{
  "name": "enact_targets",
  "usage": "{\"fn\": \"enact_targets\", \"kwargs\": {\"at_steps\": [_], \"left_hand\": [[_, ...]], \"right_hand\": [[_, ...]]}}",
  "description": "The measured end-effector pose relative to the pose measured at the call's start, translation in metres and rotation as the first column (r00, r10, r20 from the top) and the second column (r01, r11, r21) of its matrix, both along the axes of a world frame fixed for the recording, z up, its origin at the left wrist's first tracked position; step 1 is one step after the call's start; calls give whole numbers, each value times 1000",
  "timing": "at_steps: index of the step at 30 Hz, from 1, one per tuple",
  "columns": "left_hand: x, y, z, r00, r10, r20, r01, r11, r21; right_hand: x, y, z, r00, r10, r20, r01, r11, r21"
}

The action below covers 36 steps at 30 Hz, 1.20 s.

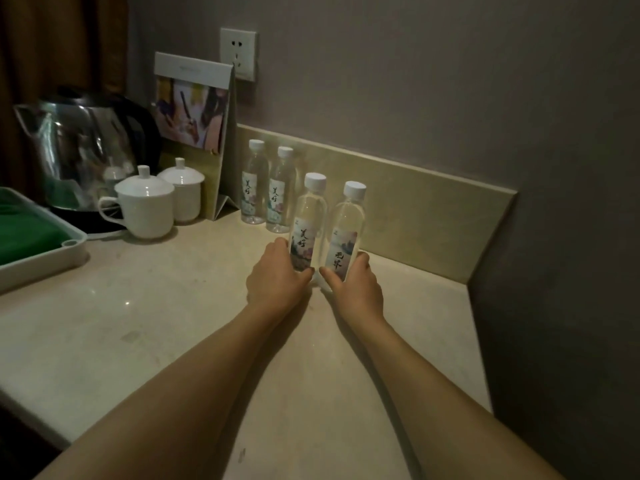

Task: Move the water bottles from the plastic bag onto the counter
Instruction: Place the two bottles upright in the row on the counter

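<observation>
Two clear water bottles with white caps and flowered labels stand upright side by side near the middle of the pale counter. My left hand grips the lower part of the left bottle. My right hand grips the lower part of the right bottle. Behind them, two more bottles of the same kind stand close together against the low backsplash. No plastic bag is in view.
A steel kettle stands at the back left, with two lidded white cups in front of it. A standing card leans beside them under a wall socket. A green-lined tray lies at the left edge. A wall closes the right side.
</observation>
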<state>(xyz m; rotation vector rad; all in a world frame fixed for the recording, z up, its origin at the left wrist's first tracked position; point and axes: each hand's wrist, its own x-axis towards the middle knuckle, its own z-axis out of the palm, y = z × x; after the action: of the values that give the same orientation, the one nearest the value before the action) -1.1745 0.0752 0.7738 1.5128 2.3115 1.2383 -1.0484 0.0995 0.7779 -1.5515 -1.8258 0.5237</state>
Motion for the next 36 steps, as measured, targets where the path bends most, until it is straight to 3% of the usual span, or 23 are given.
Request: {"fn": "enact_targets", "kwargs": {"at_steps": [6,15,21,36], "left_hand": [[-13,25,0,993,-19,-121,17,1000,-14],[-40,77,4,982,-109,-152,105,994,-37],[-56,99,1,941,-174,-291,166,985,-53],[-66,127,-3,881,-257,-396,235,966,-105]], "right_hand": [[-11,24,1,999,-35,40,35,999,-6],[-38,67,-2,988,-148,47,148,989,9],[-57,88,-2,970,-235,63,236,972,7],[-67,109,-4,946,-310,91,311,950,8]]}}
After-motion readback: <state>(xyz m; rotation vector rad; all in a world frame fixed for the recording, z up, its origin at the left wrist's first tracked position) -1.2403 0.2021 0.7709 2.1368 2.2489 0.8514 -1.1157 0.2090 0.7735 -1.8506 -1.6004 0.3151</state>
